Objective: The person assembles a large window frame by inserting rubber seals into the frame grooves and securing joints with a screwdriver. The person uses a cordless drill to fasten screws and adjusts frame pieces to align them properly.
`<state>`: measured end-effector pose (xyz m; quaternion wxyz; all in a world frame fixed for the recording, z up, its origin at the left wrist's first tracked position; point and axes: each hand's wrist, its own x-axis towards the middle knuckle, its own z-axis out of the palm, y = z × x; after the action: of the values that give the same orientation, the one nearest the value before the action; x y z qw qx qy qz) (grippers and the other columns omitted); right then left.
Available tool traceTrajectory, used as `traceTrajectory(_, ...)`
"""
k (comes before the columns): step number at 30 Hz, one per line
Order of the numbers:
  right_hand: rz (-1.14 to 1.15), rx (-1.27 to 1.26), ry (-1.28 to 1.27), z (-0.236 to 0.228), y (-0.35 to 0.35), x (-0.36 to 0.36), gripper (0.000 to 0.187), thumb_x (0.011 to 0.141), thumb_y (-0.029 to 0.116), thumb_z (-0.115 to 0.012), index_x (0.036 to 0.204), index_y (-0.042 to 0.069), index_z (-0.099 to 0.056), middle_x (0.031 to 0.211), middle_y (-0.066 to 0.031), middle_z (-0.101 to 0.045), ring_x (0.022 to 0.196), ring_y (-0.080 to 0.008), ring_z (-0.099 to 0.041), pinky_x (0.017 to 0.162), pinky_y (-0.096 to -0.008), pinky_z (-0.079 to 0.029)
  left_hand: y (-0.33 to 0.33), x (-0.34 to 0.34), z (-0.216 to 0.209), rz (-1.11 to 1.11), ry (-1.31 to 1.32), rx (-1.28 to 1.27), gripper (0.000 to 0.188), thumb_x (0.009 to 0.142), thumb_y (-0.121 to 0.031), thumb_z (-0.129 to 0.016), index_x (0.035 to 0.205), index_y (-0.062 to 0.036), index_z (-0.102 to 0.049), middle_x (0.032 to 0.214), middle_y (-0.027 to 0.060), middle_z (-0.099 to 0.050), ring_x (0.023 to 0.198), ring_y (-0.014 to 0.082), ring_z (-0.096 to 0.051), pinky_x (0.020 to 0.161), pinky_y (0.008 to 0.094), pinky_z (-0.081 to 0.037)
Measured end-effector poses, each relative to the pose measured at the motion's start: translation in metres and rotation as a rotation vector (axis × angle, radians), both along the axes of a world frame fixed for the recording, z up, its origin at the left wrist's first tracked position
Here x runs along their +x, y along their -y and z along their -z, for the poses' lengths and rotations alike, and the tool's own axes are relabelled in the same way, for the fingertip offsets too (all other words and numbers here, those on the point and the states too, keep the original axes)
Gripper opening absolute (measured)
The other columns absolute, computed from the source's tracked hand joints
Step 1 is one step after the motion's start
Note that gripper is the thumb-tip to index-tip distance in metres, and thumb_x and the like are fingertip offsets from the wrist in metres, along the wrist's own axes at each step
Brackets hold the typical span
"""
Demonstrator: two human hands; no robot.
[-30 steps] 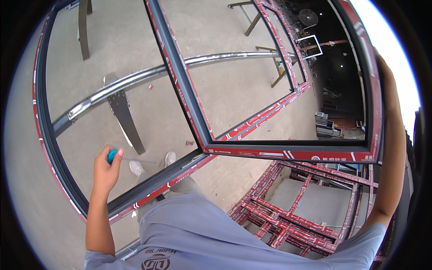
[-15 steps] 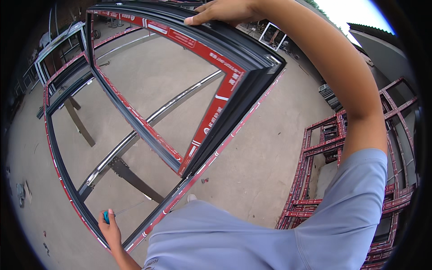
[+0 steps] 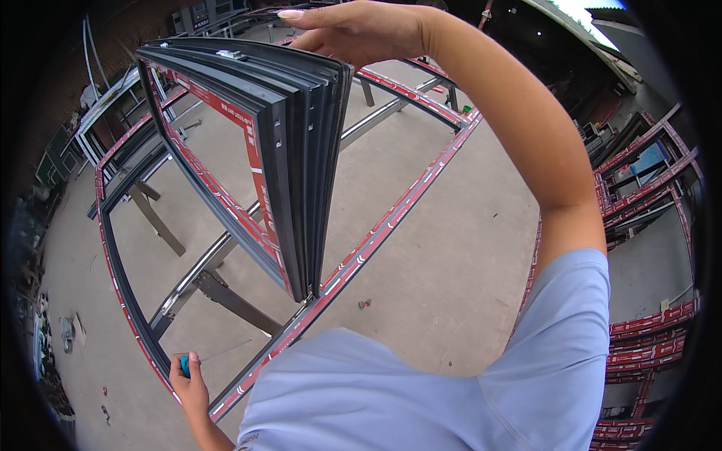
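Note:
In my left hand (image 3: pixel 192 389), at the lower left, is a screwdriver (image 3: pixel 185 366) with a teal handle; its thin shaft points right over the frame opening. My right hand (image 3: pixel 368 34) is stretched far forward at the top edge of a dark window sash (image 3: pixel 301 135) with red protective film. Its fingers are extended and partly hidden behind the sash, so I cannot tell how firmly they touch it. The sash stands tilted up from a larger red-taped window frame (image 3: pixel 398 212), its near lower corner meeting the frame's near bar.
Below the frame are a shiny metal support rail (image 3: pixel 197 272) and brown-grey legs (image 3: pixel 237 304). More red-taped frames (image 3: pixel 654 338) are stacked at the right. Metal frames (image 3: pixel 109 109) stand at the far left. Small scraps (image 3: pixel 365 304) lie on the concrete floor.
The sash has swung left and more upright, showing its grooved edge side-on. My right hand moved with it and its thumb no longer lies on the sash's top. The left hand barely moved.

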<state>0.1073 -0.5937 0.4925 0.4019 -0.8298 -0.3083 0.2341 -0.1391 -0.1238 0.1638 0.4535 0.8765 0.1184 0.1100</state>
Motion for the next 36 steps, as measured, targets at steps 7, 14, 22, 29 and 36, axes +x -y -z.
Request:
traceTrajectory(7,0.085,0.694,-0.201,0.096,-0.015,-0.013,0.1,0.094,0.084,-0.019,0.15,0.007,-0.049,0.132,-0.0159,-0.065,0.12,-0.0278,-0.06,0.112,-0.047,-0.039,0.042,0.01,-0.021,0.055,0.029,0.075,0.033,0.101,-0.027,-0.066,0.083,-0.0021,-0.056,0.07,-0.0033,-0.044,0.065,0.0064,-0.035,0.056,0.0257,-0.03)
traceTrajectory(14,0.005,1.079,-0.285,0.152,-0.054,-0.029,0.082,0.098,0.077,-0.034,0.138,0.01,-0.059,0.115,-0.0042,-0.067,0.104,-0.0135,-0.062,0.094,-0.0299,-0.048,0.079,0.027,-0.044,0.117,0.003,0.129,0.031,0.099,-0.026,-0.069,0.083,-0.0005,-0.058,0.064,-0.0019,-0.045,0.062,0.0075,-0.038,0.055,0.0276,-0.032)
traceTrajectory(22,-0.112,1.286,-0.386,0.171,-0.077,-0.016,0.071,0.104,0.067,-0.036,0.133,0.007,-0.06,0.109,-0.0037,-0.066,0.098,-0.0099,-0.062,0.085,-0.0261,-0.051,0.082,0.02,-0.039,0.019,-0.095,0.137,0.03,0.098,-0.023,-0.07,0.083,-0.0001,-0.058,0.065,-0.002,-0.043,0.063,0.0077,-0.036,0.055,0.0278,-0.032)
traceTrajectory(29,-0.065,1.302,-0.404,0.167,-0.092,-0.03,0.062,0.107,0.064,-0.032,0.09,0.013,-0.062,0.071,0.0068,-0.05,0.064,-0.0036,-0.043,0.056,-0.0231,-0.035,0.046,0.005,-0.03,-0.04,-0.043,0.106,0.03,0.099,-0.026,-0.068,0.082,-0.0037,-0.057,0.068,-0.0047,-0.046,0.063,0.0063,-0.04,0.056,0.0267,-0.032)
traceTrajectory(36,-0.033,1.132,-0.382,0.157,-0.147,-0.063,0.066,0.106,0.064,-0.033,0.092,0.009,-0.066,0.074,0.0042,-0.058,0.065,-0.0036,-0.05,0.059,-0.0221,-0.039,-0.034,-0.004,-0.028,-0.144,0.032,-0.136,0.033,0.1,-0.029,-0.069,0.081,-0.0048,-0.057,0.065,-0.0053,-0.044,0.06,0.0047,-0.038,0.053,0.0249,-0.03)
